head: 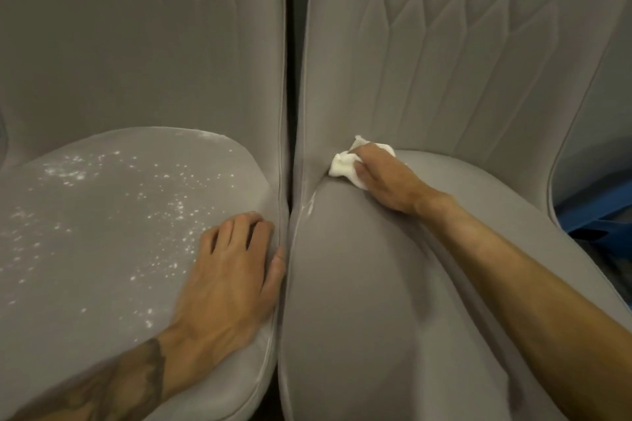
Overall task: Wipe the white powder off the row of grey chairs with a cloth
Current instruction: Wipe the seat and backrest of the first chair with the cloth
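Note:
Two grey chairs stand side by side. The left chair's seat (pixel 102 222) is speckled with white powder (pixel 171 208). My left hand (pixel 232 270) lies flat on that seat's right edge, fingers apart, holding nothing. The right chair's seat (pixel 393 301) looks nearly clean, with a thin white streak (pixel 309 207) along its left seam. My right hand (pixel 386 178) presses a crumpled white cloth (pixel 343 166) into the back left corner of the right seat, where seat meets backrest.
A narrow dark gap (pixel 290 79) runs between the two backrests. Something blue (pixel 598 215) shows beyond the right chair's edge at the far right. Both backrests (pixel 444 61) are quilted grey and rise steeply behind the seats.

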